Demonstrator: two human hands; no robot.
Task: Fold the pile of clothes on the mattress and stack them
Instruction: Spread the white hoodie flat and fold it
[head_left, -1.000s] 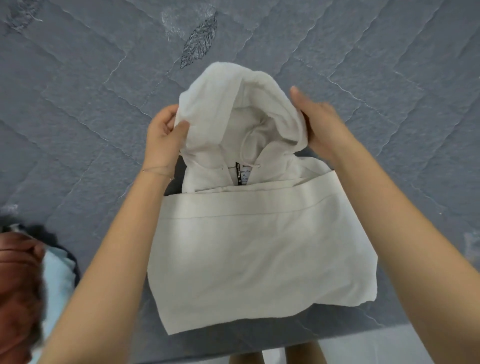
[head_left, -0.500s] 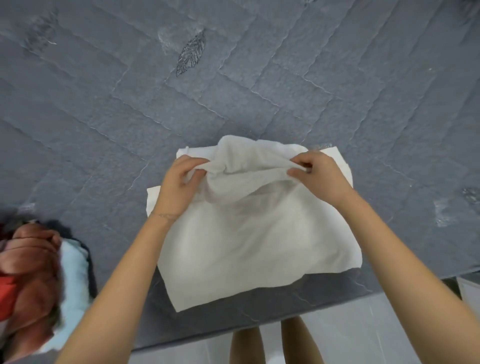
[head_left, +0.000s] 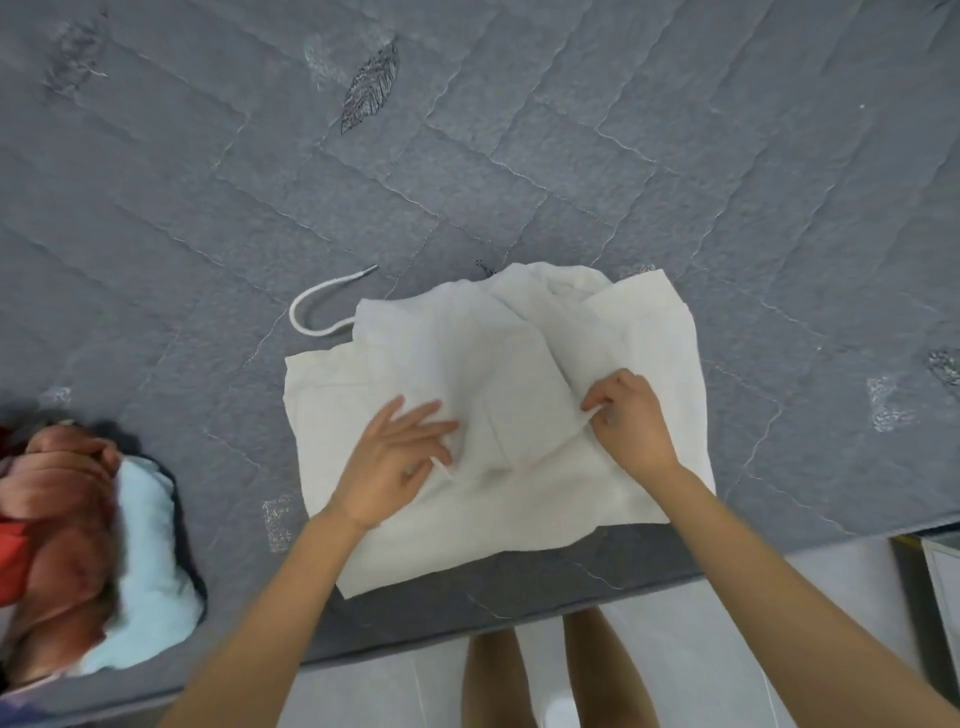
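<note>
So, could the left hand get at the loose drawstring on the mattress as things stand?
Probably yes. The left hand rests flat on the hoodie, fingers straight, and the drawstring loops on bare mattress just past the hoodie's far left corner, with nothing between.

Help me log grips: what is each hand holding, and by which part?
The right hand pinches the hoodie at the folded hood's edge; the left hand only rests flat on it.
</note>
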